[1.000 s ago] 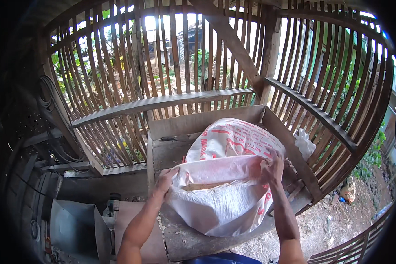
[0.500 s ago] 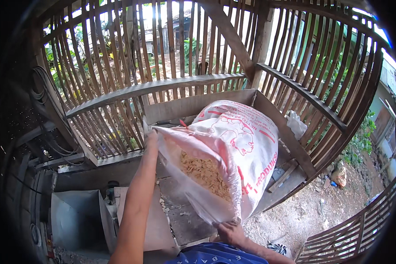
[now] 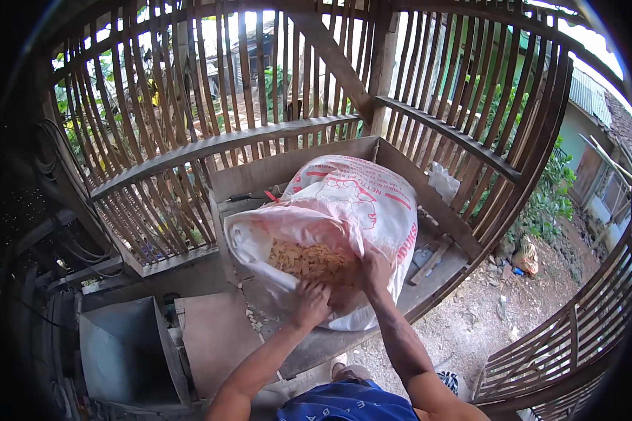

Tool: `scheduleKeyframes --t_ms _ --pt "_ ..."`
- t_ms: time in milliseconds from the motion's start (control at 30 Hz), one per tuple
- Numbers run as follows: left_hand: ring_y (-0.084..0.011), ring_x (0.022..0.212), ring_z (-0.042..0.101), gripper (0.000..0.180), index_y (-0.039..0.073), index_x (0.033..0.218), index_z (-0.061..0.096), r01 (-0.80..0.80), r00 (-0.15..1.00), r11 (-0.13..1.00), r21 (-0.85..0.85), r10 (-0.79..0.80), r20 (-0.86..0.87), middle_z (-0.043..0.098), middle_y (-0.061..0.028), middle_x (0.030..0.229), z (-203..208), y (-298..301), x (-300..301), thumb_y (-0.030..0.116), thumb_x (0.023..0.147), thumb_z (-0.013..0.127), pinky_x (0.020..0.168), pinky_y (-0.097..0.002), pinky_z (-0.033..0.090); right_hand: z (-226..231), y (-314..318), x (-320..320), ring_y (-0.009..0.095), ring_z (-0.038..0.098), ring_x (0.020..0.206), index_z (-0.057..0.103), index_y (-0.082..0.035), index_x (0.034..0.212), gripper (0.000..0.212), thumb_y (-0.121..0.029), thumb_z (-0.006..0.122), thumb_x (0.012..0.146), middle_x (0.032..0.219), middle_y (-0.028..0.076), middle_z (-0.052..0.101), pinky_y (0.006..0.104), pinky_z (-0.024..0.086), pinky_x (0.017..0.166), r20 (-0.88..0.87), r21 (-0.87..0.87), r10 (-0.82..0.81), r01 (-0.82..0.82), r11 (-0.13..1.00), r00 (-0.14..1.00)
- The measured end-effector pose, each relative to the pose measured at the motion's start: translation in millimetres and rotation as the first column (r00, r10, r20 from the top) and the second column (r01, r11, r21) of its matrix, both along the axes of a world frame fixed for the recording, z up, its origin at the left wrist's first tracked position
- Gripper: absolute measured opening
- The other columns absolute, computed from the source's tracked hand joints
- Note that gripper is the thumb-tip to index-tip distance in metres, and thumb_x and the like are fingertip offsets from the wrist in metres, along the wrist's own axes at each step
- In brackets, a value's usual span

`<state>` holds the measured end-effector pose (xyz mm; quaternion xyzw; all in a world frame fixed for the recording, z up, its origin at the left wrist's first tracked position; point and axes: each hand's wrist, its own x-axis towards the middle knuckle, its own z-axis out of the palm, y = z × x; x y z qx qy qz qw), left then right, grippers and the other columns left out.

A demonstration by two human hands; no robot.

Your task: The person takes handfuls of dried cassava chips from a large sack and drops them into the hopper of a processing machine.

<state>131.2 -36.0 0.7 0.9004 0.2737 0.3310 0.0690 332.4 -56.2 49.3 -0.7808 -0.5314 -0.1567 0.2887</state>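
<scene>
A large white woven sack (image 3: pixel 383 186) with red printing leans on a wooden platform, its mouth tilted toward me. Light-brown, chip-like dry pieces (image 3: pixel 309 261) show inside; their exact kind I cannot make out. My left hand (image 3: pixel 313 303) is closed over the near rim of the mouth, fingertips beside the pieces. At the right side of the mouth, my right hand (image 3: pixel 376 272) is closed on the bunched sack edge. Some of its fingers are hidden by the fabric. A red tie (image 3: pixel 271 196) sticks up at the sack's far left edge.
Left of the platform (image 3: pixel 309 354) stands an open grey metal hopper (image 3: pixel 123 351), beside a flat brown board (image 3: pixel 218 340). A wooden slat wall (image 3: pixel 225 144) encloses the far side. A white plastic bag (image 3: pixel 442 184) and a stick (image 3: pixel 430 259) lie right of the sack.
Both hands have come closer together: the left from the far left corner of the mouth to its near rim, the right up along the right side. The sack mouth has slumped lower.
</scene>
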Motion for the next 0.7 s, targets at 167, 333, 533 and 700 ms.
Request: scheduleKeyframes --t_ms 167,333,533,700 --pt "-0.0276 0.073 0.069 0.024 0.011 0.092 0.069 -0.039 0.980 0.967 -0.251 -0.011 -0.198 0.071 -0.0118 0.080 6.8 -40.7 -14.1 0.029 0.077 0.077 0.071 -0.0407 0.055 67.3 26.8 47.8 0.014 0.061 0.071 0.071 -0.006 0.108 0.030 -0.031 0.057 0.098 0.084 0.005 0.067 0.0304 0.050 0.063 -0.870 0.333 0.328 -0.050 0.941 0.369" --pt "-0.0309 0.061 0.065 0.016 0.008 0.077 0.063 0.149 0.967 0.986 -0.070 -0.130 0.221 0.062 -0.0105 0.066 -15.9 -69.6 -38.0 0.013 0.071 0.077 0.054 -0.0414 0.050 96.6 40.9 101.4 0.026 0.070 0.088 0.067 -0.014 0.120 0.032 -0.020 0.039 0.105 0.108 0.011 0.072 0.0397 0.059 0.081 -0.794 0.476 0.459 0.062 0.877 -0.397" --pt "-0.0275 0.058 0.063 0.015 0.011 0.075 0.063 0.151 0.960 0.988 0.038 -0.155 0.233 0.059 -0.0077 0.062 -39.0 -88.4 -17.9 0.007 0.066 0.074 0.054 -0.0394 0.048 35.0 74.8 149.4 0.021 0.067 0.083 0.067 -0.006 0.116 0.025 -0.016 0.050 0.102 0.100 0.008 0.070 0.0378 0.057 0.076 -0.782 0.355 0.454 0.294 0.888 -0.427" --pt "-0.0278 0.062 0.067 0.014 0.010 0.079 0.066 -0.003 0.983 0.999 -0.047 0.011 0.181 0.064 -0.0083 0.067 -45.4 -81.0 -37.5 0.002 0.069 0.071 0.056 -0.0386 0.052 104.3 16.3 124.5 0.013 0.063 0.072 0.072 0.002 0.106 0.029 -0.007 0.049 0.092 0.084 0.008 0.068 0.0264 0.047 0.059 -0.868 0.480 0.486 0.077 0.874 -0.102"
